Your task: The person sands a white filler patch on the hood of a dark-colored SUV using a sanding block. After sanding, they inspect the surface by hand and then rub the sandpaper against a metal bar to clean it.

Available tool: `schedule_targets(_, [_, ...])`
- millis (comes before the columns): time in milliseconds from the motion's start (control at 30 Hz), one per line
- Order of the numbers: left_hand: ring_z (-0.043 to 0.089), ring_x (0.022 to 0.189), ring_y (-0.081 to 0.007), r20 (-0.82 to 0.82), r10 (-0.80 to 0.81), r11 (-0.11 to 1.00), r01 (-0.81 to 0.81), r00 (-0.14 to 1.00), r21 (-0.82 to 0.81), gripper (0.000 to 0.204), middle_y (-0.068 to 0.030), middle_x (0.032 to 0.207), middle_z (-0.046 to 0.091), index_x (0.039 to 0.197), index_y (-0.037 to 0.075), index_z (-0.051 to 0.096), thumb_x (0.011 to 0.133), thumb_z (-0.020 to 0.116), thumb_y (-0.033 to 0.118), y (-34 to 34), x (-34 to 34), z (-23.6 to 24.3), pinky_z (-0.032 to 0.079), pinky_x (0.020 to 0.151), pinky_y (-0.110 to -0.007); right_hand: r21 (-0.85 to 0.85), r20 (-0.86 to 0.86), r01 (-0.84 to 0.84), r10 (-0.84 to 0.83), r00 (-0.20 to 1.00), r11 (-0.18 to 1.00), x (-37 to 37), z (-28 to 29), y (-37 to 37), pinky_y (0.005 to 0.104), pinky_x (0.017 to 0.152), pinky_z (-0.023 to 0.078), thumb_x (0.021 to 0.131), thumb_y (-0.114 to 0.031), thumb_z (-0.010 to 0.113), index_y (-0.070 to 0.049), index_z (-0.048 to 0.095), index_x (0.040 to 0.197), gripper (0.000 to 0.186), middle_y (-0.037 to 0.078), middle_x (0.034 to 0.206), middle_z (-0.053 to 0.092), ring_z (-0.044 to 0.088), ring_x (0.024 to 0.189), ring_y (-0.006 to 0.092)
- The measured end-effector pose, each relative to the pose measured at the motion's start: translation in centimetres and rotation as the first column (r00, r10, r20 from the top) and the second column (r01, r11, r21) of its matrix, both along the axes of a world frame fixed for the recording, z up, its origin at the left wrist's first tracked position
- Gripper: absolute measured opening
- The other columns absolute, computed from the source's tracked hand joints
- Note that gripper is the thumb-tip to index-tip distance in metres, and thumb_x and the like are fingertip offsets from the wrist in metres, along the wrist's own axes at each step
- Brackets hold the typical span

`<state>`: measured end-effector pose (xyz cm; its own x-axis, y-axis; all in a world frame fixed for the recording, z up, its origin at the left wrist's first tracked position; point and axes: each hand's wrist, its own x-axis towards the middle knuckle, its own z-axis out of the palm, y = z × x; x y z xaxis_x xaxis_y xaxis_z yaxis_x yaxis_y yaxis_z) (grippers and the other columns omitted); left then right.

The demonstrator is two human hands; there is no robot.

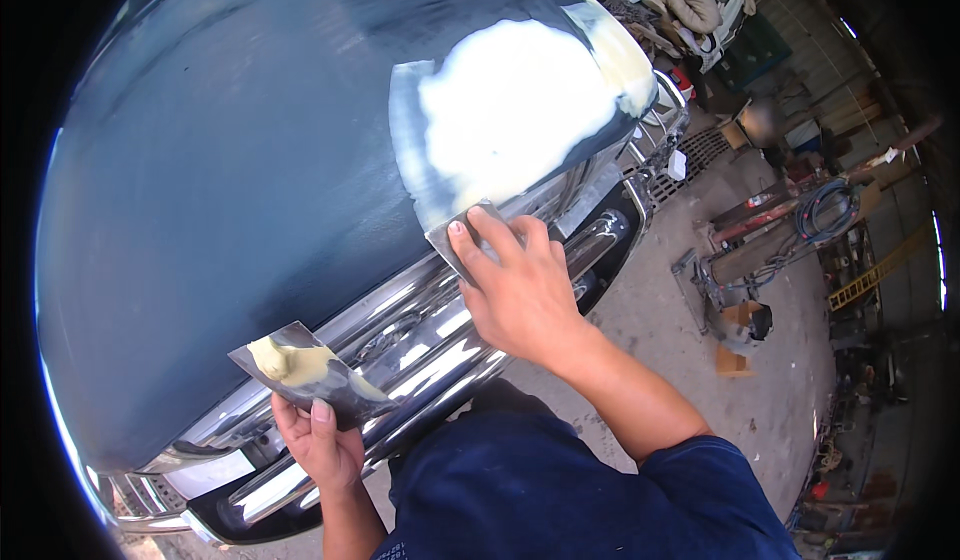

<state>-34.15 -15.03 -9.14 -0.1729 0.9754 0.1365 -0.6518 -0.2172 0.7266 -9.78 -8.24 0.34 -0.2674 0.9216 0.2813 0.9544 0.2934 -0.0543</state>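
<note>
Below the dark blue-grey hood [230, 160], my left hand [315, 445] grips a dark flat plate [350, 406], tilted and carrying a lump of pale yellow paste [276, 357]. My right hand [515, 285] holds a thin spreader [442, 250], fingers pressed on it, at the hood's front edge just below a large white filler patch [510, 95]. A translucent band of filler borders that patch on the left, and a cream patch [625, 65] lies along the hood's far right corner.
Chrome bumper bars [440, 355] curve beneath the hood, above a concrete floor [650, 330]. To the right stand a red metal lifting rig [745, 225] with coiled hoses [825, 208], cardboard pieces [733, 360], a drain grate [690, 170], piled parts [690, 0] and a yellow ladder [860, 285].
</note>
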Motion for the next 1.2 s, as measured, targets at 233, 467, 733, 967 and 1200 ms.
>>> schedule_targets(233, [0.051, 0.121, -0.0241, -0.020, 0.027, 1.000, -0.027, 0.999, -0.011, 0.057, -0.0149, 0.133, 0.049, 0.141, -0.001, 0.029, 0.090, 0.055, 0.002, 0.2, 0.3, 0.3, 0.039, 0.105, -0.040, 0.015, 0.021, -0.012, 0.012, 1.000, 1.000, 1.1, -1.6, -0.8, 0.0478, 0.080, 0.042, 0.078, -0.020, 0.064, -0.010, 0.054, 0.130, 0.054, 0.009, 0.137, 0.045, 0.043, 0.109, 0.0376])
schedule_targets(467, [0.050, 0.121, -0.0228, 0.060, 0.008, 0.999, -0.006, 0.998, -0.034, 0.054, -0.0127, 0.133, 0.049, 0.141, 0.002, 0.031, 0.092, 0.053, 0.002, 0.5, 1.8, 2.3, 0.039, 0.105, -0.040, 0.067, -0.088, -0.095, 0.101, 0.991, 0.993, 2.8, 0.8, -3.3, 0.0483, 0.091, 0.041, 0.076, -0.015, 0.069, -0.009, 0.055, 0.128, 0.054, 0.012, 0.136, 0.045, 0.044, 0.112, 0.0386])
schedule_targets(733, [0.051, 0.120, -0.0202, 0.235, -0.099, 0.994, 0.107, 0.967, -0.018, 0.050, -0.0103, 0.132, 0.050, 0.140, 0.005, 0.032, 0.094, 0.050, 0.005, 1.8, 6.8, 8.6, 0.041, 0.104, -0.036, 0.182, -0.640, -0.658, 0.596, 0.485, 0.731, 1.0, 2.6, -3.8, 0.0463, 0.099, 0.039, 0.077, -0.011, 0.073, -0.005, 0.059, 0.127, 0.053, 0.019, 0.139, 0.046, 0.047, 0.120, 0.0369])
schedule_targets(967, [0.049, 0.122, -0.0189, 0.185, 0.005, 0.992, -0.028, 0.983, 0.123, 0.052, -0.0099, 0.135, 0.047, 0.143, 0.005, 0.029, 0.094, 0.047, 0.002, 3.0, 3.3, 8.2, 0.040, 0.104, -0.036, 0.044, -0.135, -0.098, 0.104, 0.985, 0.994, 2.8, 6.8, 4.7, 0.0479, 0.099, 0.038, 0.081, -0.016, 0.063, -0.013, 0.055, 0.131, 0.051, 0.009, 0.137, 0.047, 0.044, 0.115, 0.0374])
schedule_targets(1200, [0.053, 0.118, -0.0198, 0.165, 0.019, 1.000, -0.020, 0.986, 0.009, 0.053, -0.0100, 0.131, 0.050, 0.140, 0.003, 0.033, 0.091, 0.055, 0.002, 2.3, 1.8, 4.1, 0.042, 0.103, -0.036, -0.330, 0.148, 0.253, -0.215, 0.965, 0.909, 0.2, 11.9, 17.2, 0.0533, 0.102, 0.036, 0.085, -0.017, 0.044, -0.021, 0.053, 0.134, 0.050, 0.005, 0.142, 0.044, 0.037, 0.128, 0.0372])
